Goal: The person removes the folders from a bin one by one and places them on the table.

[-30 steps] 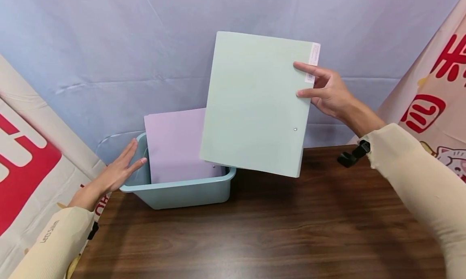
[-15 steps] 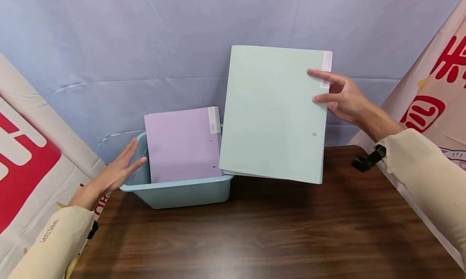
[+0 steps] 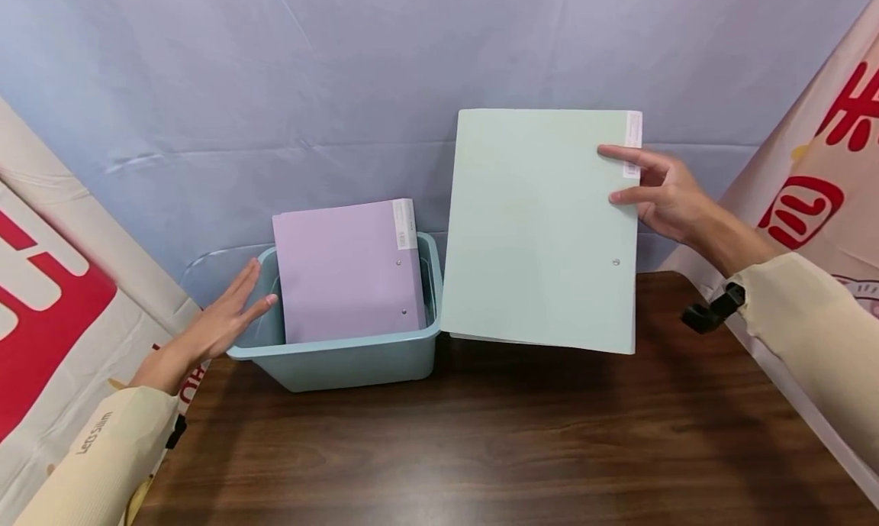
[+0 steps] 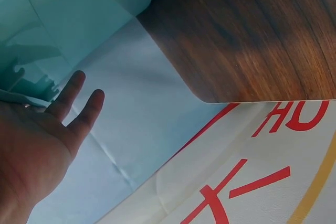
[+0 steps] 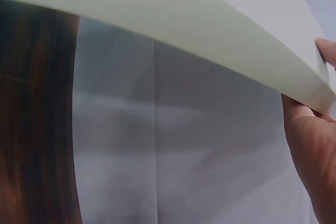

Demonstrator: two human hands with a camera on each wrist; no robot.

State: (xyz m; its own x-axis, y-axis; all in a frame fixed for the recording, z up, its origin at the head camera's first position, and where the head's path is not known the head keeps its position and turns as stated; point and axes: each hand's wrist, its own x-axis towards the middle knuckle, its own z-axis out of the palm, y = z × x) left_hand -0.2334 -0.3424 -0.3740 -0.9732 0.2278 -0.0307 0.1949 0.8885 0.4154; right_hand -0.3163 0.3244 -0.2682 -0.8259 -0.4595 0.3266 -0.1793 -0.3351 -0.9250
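1. So, fingers: the right hand (image 3: 664, 194) has its fingers (image 3: 621, 154) pinching the pale green folder (image 3: 539, 236) by its right edge, thumb and index on the front. The left hand (image 3: 214, 327) has its fingers spread, gripping nothing, at the left end of the bin.
2. Nearest is the brown worktop (image 3: 508, 442). The green folder is upright above it, right of the bin (can't tell if its bottom edge touches down).
3. My worry is that one-sided pinch: the far side has no hand on it, so the folder could swing, flop open or slip.
4. Its lower left corner sits right by the rim of the blue bin (image 3: 364, 366); touching or not, I can't tell. A leftward drift could snag there and maybe nudge the bin.
5. The purple folder (image 3: 343, 270) stands in the bin, leaning back, poking above the rim.
6. Behind it all hangs blue cloth (image 3: 343, 68), close enough to limit backward room, I'd say.
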